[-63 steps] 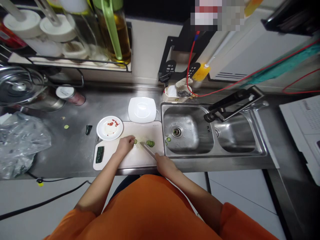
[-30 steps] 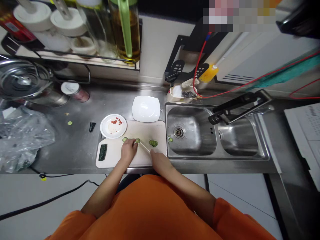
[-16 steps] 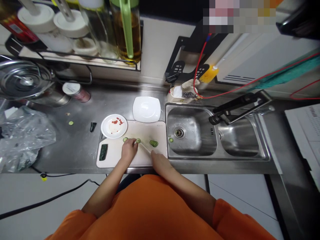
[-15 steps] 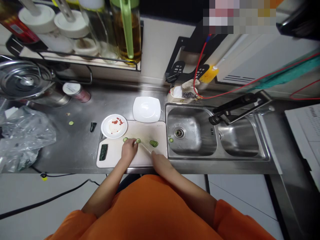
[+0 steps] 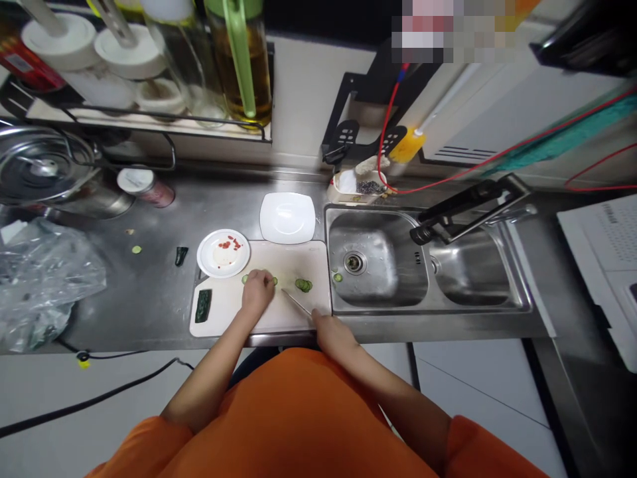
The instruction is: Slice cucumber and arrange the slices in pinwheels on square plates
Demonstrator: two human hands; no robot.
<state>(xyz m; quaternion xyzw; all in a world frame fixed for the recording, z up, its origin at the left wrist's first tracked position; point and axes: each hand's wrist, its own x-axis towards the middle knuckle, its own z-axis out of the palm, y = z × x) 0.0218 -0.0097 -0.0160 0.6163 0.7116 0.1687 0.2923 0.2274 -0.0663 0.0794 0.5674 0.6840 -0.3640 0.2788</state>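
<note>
My left hand [image 5: 257,293] is closed over a cucumber piece [image 5: 275,281] on the white cutting board [image 5: 263,322]; the fingers hide most of it, and green shows on both sides of them. In my right hand [image 5: 336,335] is a knife [image 5: 297,303], its blade slanting across the board, tip a little right of the cucumber piece and apart from it. Several overlapping cucumber slices [image 5: 303,285] lie on the board's right side. A dark green cucumber chunk [image 5: 203,306] rests at the board's left end.
A round white plate [image 5: 213,269] with red bits overlaps the board's back left. Behind the board is a square white plate [image 5: 287,218]. The steel sink [image 5: 378,259] adjoins on the right. A cucumber end [image 5: 181,256] and plastic bag [image 5: 54,272] lie left.
My right hand has drawn the knife back, right and toward me, away from the cucumber piece. My left hand stays in about the same place on the board. The whole view has shifted slightly.
</note>
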